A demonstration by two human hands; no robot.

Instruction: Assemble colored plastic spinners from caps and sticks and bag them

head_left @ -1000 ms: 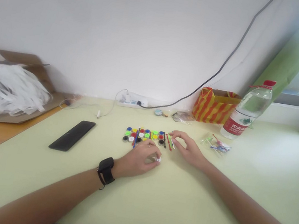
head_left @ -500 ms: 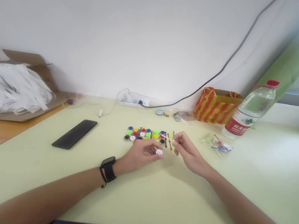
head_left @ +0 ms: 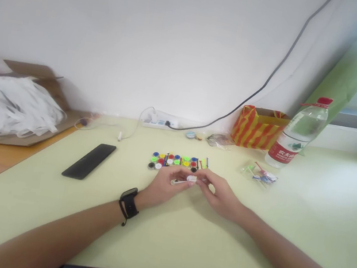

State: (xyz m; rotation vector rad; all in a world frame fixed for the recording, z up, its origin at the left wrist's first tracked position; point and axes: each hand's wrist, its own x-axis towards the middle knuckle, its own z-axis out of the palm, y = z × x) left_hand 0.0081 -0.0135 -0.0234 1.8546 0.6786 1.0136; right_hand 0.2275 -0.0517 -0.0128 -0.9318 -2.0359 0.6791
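My left hand (head_left: 166, 181), with a dark watch on its wrist, is closed, pinching a small white round plastic disc (head_left: 191, 178) between thumb and fingers. My right hand (head_left: 219, 193) is closed at the disc's right side, gripping one end of a thin white plastic stick (head_left: 178, 181). The stick reaches left along the disc into the left hand's grip; whether the two are joined I cannot tell. Just beyond the hands lie rows of small round discs (head_left: 171, 156) in several colours, with thin coloured arrow-like sticks (head_left: 207, 162) among and beside them. My fingers hide part of these.
A black flat slab (head_left: 89, 161) lies to the left. Right of the hands is a clear bag (head_left: 262, 175) of coloured sticks. Farther back stand a water bottle (head_left: 295, 133), a striped bag (head_left: 256, 127) and a power strip (head_left: 159, 124). White straps (head_left: 18, 105) fill a box at left.
My right hand has moved left and down, bringing the white stick to the disc. The left hand stays nearly in place with the disc.
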